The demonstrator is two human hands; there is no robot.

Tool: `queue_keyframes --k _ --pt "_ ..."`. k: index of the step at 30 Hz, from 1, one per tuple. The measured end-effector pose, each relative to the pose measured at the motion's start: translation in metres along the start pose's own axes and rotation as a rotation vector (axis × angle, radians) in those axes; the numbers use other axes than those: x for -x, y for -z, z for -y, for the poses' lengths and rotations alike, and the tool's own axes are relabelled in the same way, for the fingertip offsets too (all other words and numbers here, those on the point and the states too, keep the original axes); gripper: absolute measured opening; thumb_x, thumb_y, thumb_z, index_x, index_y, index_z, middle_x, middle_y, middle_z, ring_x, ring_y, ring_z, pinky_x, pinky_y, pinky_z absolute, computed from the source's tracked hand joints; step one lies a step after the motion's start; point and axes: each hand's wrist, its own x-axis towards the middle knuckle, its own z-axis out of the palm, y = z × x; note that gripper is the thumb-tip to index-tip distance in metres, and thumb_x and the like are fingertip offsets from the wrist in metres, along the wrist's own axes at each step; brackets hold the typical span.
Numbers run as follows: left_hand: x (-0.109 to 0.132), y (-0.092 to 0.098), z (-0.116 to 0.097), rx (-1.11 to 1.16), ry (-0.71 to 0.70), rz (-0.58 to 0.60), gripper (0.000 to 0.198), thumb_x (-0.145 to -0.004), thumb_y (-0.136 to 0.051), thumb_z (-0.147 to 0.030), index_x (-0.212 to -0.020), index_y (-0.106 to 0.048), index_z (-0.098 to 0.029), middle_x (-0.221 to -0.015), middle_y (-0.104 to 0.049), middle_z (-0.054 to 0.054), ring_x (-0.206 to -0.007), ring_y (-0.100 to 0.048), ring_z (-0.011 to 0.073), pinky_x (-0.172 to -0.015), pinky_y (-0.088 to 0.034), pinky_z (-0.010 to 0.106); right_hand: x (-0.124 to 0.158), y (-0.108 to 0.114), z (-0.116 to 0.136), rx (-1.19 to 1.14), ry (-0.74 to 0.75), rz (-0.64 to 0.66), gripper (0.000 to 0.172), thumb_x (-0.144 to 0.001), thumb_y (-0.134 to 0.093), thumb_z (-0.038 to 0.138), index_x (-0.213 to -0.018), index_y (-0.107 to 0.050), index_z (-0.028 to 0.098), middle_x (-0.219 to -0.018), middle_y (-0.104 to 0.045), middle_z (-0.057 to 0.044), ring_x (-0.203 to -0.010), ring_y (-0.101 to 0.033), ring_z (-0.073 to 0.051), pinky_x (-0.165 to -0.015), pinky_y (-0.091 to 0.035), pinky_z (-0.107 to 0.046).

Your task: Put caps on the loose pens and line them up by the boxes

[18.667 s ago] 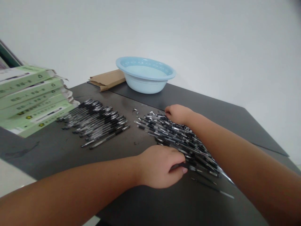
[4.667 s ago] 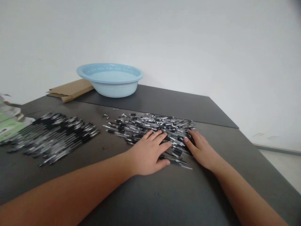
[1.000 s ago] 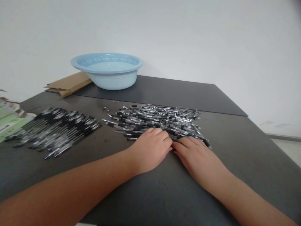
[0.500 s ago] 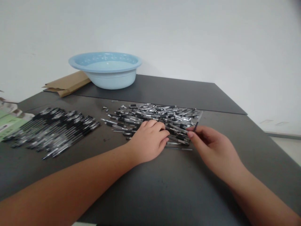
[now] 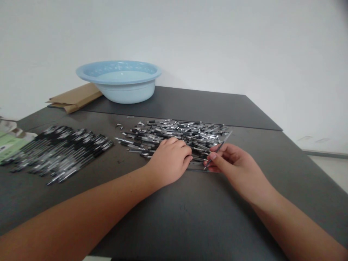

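A heap of black and clear pen parts lies on the dark table. My left hand rests at the near edge of the heap, back up, fingers curled down and closed; whatever is under them is hidden. Just right of it, my right hand pinches a thin pen refill between thumb and fingers. The refill slants, its tip pointing down toward the left and its clear end up to the right.
On the left lies a row of assembled black pens beside a green and white package. A light blue basin stands at the back, next to a flat brown paper bag. Small loose bits lie left of the heap.
My right hand has moved slightly left toward my left hand, and the refill's tip now shows below the fingers. My left hand has barely moved.
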Motion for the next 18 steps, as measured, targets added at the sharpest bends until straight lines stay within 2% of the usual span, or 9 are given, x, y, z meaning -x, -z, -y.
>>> queue_keyframes --k 3,7,10,13,15,18 --pt "-0.0013 -0.0003 -0.0007 -0.030 -0.016 0.010 0.021 -0.105 -0.056 -0.033 -0.099 -0.071 -0.020 -0.102 -0.069 0.006 -0.102 -0.057 0.0259 -0.088 -0.042 0.040 -0.0010 -0.0001 -0.0005 0.016 0.015 -0.016 0.039 -0.091 -0.079 0.053 -0.103 -0.069 0.018 -0.084 -0.073 -0.004 -0.072 -0.069 -0.016 -0.068 -0.062 -0.030" --pt "-0.0016 -0.0023 -0.0009 -0.063 -0.029 0.016 0.020 -0.106 -0.055 -0.032 -0.101 -0.069 -0.018 -0.105 -0.070 0.006 -0.104 -0.057 0.0264 -0.090 -0.041 0.040 -0.0011 -0.0016 0.0018 0.055 0.039 -0.053 0.051 -0.091 -0.076 0.056 -0.121 -0.067 0.017 -0.078 -0.072 -0.002 -0.071 -0.070 -0.019 -0.064 -0.061 -0.032" --pt "-0.0013 -0.0023 0.0004 -0.050 -0.017 -0.003 0.019 -0.107 -0.054 -0.031 -0.102 -0.067 -0.018 -0.103 -0.071 0.006 -0.104 -0.058 0.0266 -0.091 -0.041 0.041 0.0005 -0.0021 0.0042 0.020 0.083 -0.100 0.069 -0.090 -0.079 0.051 -0.145 -0.053 0.019 -0.075 -0.072 0.001 -0.069 -0.071 -0.020 -0.065 -0.062 -0.035" --pt "-0.0013 -0.0006 0.0029 0.010 -0.012 -0.066 0.017 -0.108 -0.053 -0.031 -0.105 -0.066 -0.020 -0.104 -0.072 0.005 -0.105 -0.059 0.0264 -0.092 -0.042 0.041 0.0027 -0.0007 0.0049 -0.009 0.168 -0.151 0.084 -0.092 -0.079 0.044 -0.161 -0.035 0.029 -0.076 -0.072 0.003 -0.069 -0.073 -0.022 -0.064 -0.064 -0.039" --pt "-0.0012 0.0003 0.0045 0.095 -0.020 -0.125 0.014 -0.107 -0.055 -0.029 -0.106 -0.065 -0.020 -0.106 -0.073 0.004 -0.105 -0.061 0.0252 -0.094 -0.044 0.041 0.0039 0.0009 0.0046 -0.009 0.212 -0.168 0.080 -0.094 -0.077 0.041 -0.162 -0.035 0.034 -0.078 -0.072 0.003 -0.070 -0.073 -0.022 -0.063 -0.064 -0.040" --pt "-0.0005 0.0000 0.0061 0.275 0.031 -0.232 0.009 -0.104 -0.062 -0.028 -0.105 -0.065 -0.020 -0.103 -0.073 0.003 -0.100 -0.065 0.0213 -0.092 -0.049 0.038 0.0054 0.0029 0.0042 -0.010 0.238 -0.184 0.056 -0.096 -0.075 0.041 -0.147 -0.056 0.033 -0.086 -0.074 0.000 -0.072 -0.073 -0.020 -0.064 -0.064 -0.037"
